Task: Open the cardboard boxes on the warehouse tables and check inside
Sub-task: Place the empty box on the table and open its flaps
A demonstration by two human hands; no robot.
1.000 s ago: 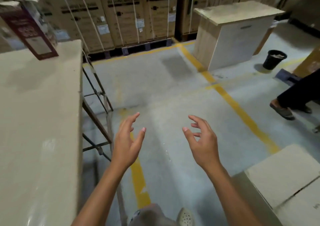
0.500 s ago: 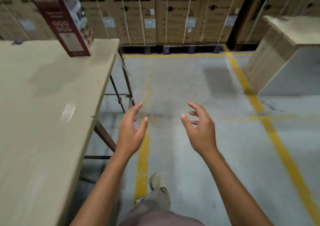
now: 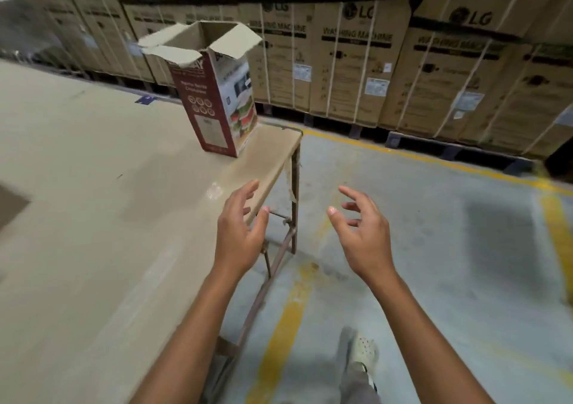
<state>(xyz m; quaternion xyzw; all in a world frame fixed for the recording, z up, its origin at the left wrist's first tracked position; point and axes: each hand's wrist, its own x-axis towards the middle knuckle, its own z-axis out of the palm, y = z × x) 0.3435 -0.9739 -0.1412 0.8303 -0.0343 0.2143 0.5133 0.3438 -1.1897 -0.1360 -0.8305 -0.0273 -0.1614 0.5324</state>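
While I face the far end of the aisle, a wall of big strapped cartons [image 3: 356, 62] printed LG and WASHING MACHINE fills the background. Below them stretches the grey concrete floor [image 3: 434, 248], marked with yellow lines [image 3: 288, 326]. To my left, a long table [image 3: 93, 217] with a pale top and a rusty metal frame [image 3: 295, 186] takes up that side of the view. Near its far right corner stands the cardboard box [image 3: 214, 106], upright, maroon on one face with food pictures on the other. Its top flaps [image 3: 235, 42] are folded outward so the mouth gapes, but I cannot see what lies inside. My left hand [image 3: 238, 236] hangs over the table's right edge, fingers spread and lightly curved, holding nothing, well short of the box. My right hand [image 3: 362, 233] hovers beside it over the floor, equally spread and empty, palm turned toward the left one. At the bottom, one pale perforated shoe [image 3: 364, 349] rests on the concrete.
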